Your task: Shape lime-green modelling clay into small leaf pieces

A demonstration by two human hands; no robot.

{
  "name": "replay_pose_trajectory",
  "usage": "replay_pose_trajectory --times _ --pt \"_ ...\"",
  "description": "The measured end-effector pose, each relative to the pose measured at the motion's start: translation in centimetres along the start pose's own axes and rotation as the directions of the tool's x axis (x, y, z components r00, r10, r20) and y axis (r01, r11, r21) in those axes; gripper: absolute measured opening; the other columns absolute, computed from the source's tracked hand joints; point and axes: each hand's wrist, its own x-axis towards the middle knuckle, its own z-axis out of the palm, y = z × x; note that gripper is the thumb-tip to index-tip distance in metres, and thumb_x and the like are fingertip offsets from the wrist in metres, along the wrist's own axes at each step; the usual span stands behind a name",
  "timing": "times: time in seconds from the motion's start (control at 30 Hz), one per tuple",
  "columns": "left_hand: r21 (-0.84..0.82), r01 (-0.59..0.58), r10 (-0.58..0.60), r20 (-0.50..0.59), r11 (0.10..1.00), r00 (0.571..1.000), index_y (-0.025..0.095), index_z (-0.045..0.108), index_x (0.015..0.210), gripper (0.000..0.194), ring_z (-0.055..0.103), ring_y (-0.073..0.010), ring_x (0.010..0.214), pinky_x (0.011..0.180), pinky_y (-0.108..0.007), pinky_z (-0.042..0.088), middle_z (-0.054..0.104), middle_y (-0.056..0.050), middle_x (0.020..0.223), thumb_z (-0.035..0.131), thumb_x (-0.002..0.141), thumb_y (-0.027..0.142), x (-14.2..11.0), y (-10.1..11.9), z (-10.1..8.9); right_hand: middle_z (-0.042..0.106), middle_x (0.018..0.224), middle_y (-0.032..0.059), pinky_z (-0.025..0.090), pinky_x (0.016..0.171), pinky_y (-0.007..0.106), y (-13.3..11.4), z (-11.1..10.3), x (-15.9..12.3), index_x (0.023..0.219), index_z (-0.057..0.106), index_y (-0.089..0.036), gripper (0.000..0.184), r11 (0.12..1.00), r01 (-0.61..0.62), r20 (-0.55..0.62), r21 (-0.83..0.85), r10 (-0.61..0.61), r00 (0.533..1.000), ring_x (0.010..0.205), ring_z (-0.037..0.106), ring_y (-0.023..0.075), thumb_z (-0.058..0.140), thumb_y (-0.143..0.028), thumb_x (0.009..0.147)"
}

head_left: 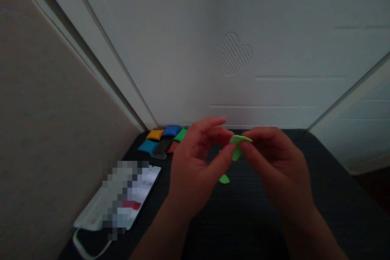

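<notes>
My left hand and my right hand meet above the dark table, both closed. Between their thumbs and fingertips they pinch a light green piece of soft modelling clay, thin and flattened, with a narrower part hanging down. Part of it is hidden by the thumbs. A smaller, leaf-shaped green clay piece lies on the table below, just beside my left wrist. Another pale bit behind my left thumb is too covered to make out.
Several small coloured packets, among them a yellow one and a teal one, lie at the back left of the black table. A phone, partly pixelated, lies at the left, a white strap near it. White panels rise behind.
</notes>
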Motion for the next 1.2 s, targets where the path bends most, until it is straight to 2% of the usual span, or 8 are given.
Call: replay_pose_trajectory --times 0.13,0.27,0.5,0.67,0.8,1.2 --pt "0.030 -0.015 0.016 -0.026 0.999 1.000 0.023 0.053 0.105 0.040 0.062 -0.0121 0.073 0.064 -0.022 0.053 0.064 -0.001 0.083 0.062 0.069 0.007 -0.03 0.01 0.03 0.061 0.082 -0.0010 0.045 0.064 0.027 -0.02 -0.07 0.04 0.089 0.057 -0.025 0.015 0.999 0.032 0.029 -0.024 -0.032 0.999 0.075 0.057 0.0136 0.059 -0.019 0.075" --pt "0.043 -0.037 0.039 -0.045 0.998 0.998 0.024 0.052 0.106 0.042 0.062 -0.0113 0.072 0.064 -0.021 0.053 0.063 0.000 0.081 0.062 0.069 0.006 -0.12 0.06 0.09 0.062 0.083 -0.0012 0.044 0.065 0.027 0.03 -0.20 0.10 0.092 0.057 -0.026 0.015 0.999 0.017 0.066 -0.038 -0.014 0.998 0.076 0.058 0.0136 0.057 -0.021 0.078" --pt "0.050 -0.019 0.016 0.053 0.999 0.998 0.024 0.051 0.107 0.044 0.062 -0.0133 0.077 0.069 -0.024 0.053 0.062 -0.001 0.087 0.061 0.068 0.005 -0.02 0.24 -0.16 0.061 0.079 -0.0013 0.043 0.065 0.028 -0.03 -0.28 0.15 0.087 0.058 -0.025 0.009 0.998 0.007 0.061 -0.064 -0.003 0.998 0.074 0.057 0.0139 0.056 -0.024 0.078" --pt "0.084 -0.027 0.027 -0.010 0.996 1.000 0.023 0.054 0.103 0.040 0.061 -0.0113 0.071 0.065 -0.021 0.053 0.062 0.001 0.079 0.061 0.068 0.005 -0.08 0.17 -0.13 0.060 0.083 -0.0019 0.043 0.065 0.026 -0.10 -0.19 0.24 0.089 0.058 -0.026 0.012 0.999 0.034 0.091 -0.036 -0.031 0.995 0.077 0.056 0.0129 0.055 -0.020 0.079" --pt "0.054 -0.025 0.027 -0.027 0.998 0.999 0.022 0.055 0.102 0.038 0.061 -0.0108 0.071 0.065 -0.020 0.052 0.062 0.001 0.079 0.062 0.068 0.005 -0.06 0.13 -0.02 0.061 0.084 -0.0022 0.043 0.067 0.026 -0.10 -0.25 0.25 0.089 0.058 -0.027 0.013 0.998 0.032 0.109 -0.047 -0.027 0.994 0.078 0.057 0.0128 0.055 -0.019 0.079" --pt "-0.052 0.007 -0.005 0.041 0.999 0.999 0.022 0.053 0.106 0.042 0.059 -0.0094 0.074 0.067 -0.019 0.050 0.061 0.001 0.082 0.061 0.069 0.003 0.05 -0.05 -0.22 0.061 0.082 -0.0025 0.043 0.069 0.028 -0.10 -0.48 0.15 0.088 0.058 -0.027 0.012 0.997 0.030 0.079 -0.073 -0.025 0.997 0.078 0.056 0.0132 0.056 -0.020 0.079"
